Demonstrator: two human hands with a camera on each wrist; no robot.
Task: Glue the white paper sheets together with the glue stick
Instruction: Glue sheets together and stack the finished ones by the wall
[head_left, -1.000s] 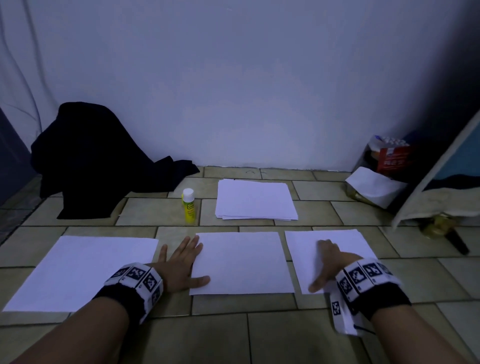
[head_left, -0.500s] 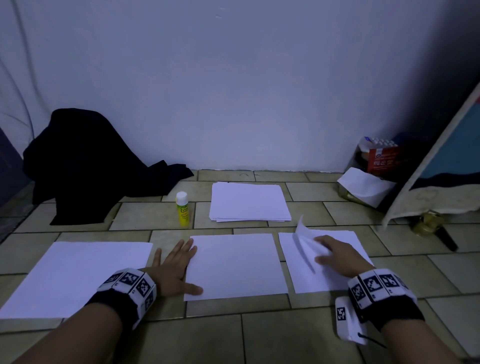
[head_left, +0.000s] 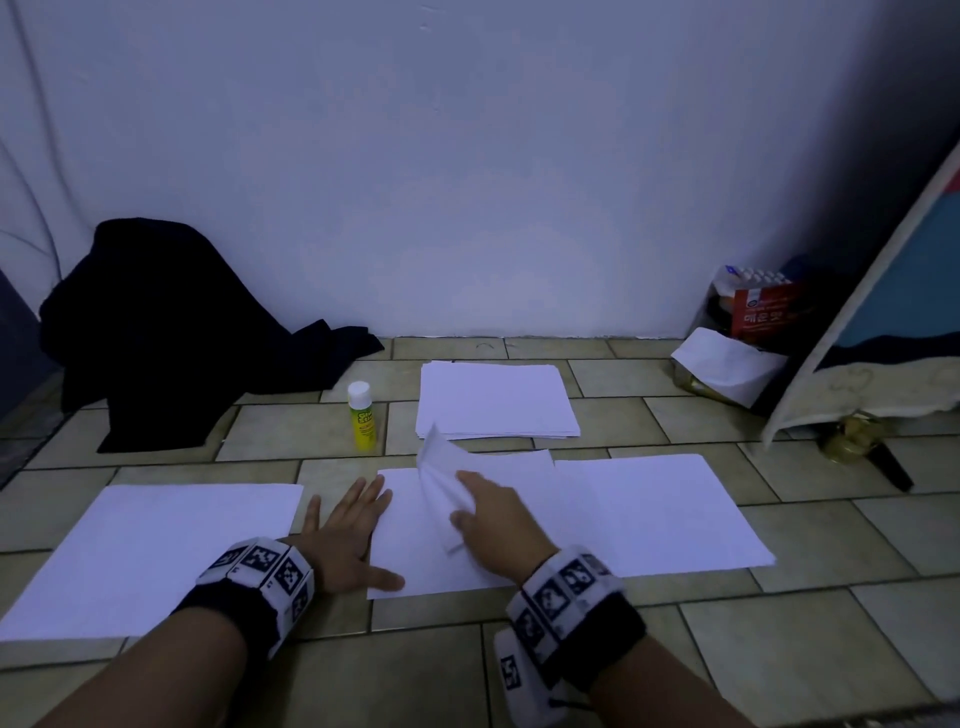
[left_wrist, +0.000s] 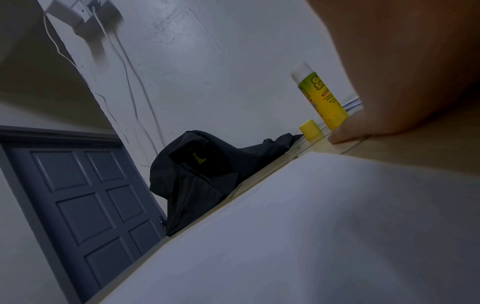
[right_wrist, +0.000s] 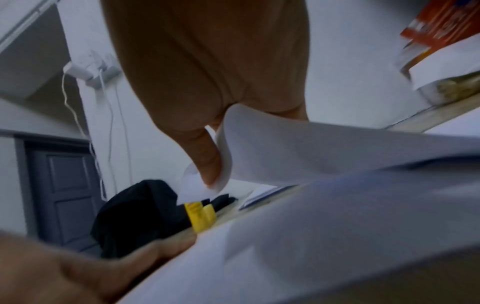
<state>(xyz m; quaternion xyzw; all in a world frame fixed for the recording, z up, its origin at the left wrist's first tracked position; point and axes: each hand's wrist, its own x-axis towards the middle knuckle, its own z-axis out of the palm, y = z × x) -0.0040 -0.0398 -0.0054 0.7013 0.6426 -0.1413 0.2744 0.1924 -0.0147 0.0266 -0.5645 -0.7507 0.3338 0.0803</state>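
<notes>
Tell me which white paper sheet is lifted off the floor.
The sheet pinched in the right hand, curled up over the middle sheet; the left sheet and right sheet lie flat.

A left hand (head_left: 343, 535) lies flat on the middle paper sheet's (head_left: 415, 566) edge. A right hand (head_left: 493, 519) pinches a lifted sheet (head_left: 441, 478) above it. A glue stick (head_left: 361, 415) stands behind.

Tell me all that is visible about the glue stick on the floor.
The glue stick is a small yellow tube with green lettering; its top end is white. It stands upright on the tiled floor, between the dark cloth and the paper stack. No hand touches it. In the left wrist view a separate small yellow cap stands beside its base, so it may be uncapped.
</notes>
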